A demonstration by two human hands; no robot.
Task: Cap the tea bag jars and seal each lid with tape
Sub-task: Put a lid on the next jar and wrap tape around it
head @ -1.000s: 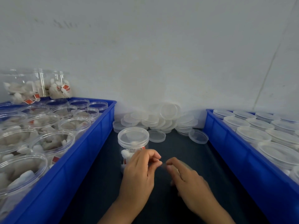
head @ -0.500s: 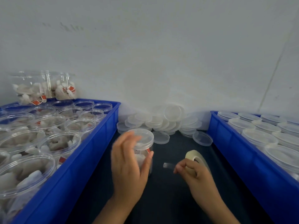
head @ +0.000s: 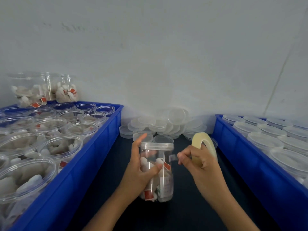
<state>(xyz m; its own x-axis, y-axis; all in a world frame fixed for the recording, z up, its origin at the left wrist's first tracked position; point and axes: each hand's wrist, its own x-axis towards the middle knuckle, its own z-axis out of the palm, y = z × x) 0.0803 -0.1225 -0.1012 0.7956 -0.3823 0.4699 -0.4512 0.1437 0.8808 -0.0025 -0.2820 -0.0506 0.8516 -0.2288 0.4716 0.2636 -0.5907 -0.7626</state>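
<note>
Your working lane is the dark table surface [head: 183,214] between two blue bins. The left bin [head: 70,174] walls one side; its open jars [head: 61,145] stand above the rim. The right bin [head: 260,177] walls the other side, packed with capped jars [head: 265,140]. Straight ahead, a heap of loose lids [head: 166,125] blocks the far end against the wall [head: 166,55]. Mid-lane, the capped jar [head: 156,170] in your left hand [head: 140,170] and the tape roll [head: 204,147] on your right hand [head: 198,165] fill most of the width. Bare table shows near you, between your forearms and beside each bin wall.
</note>
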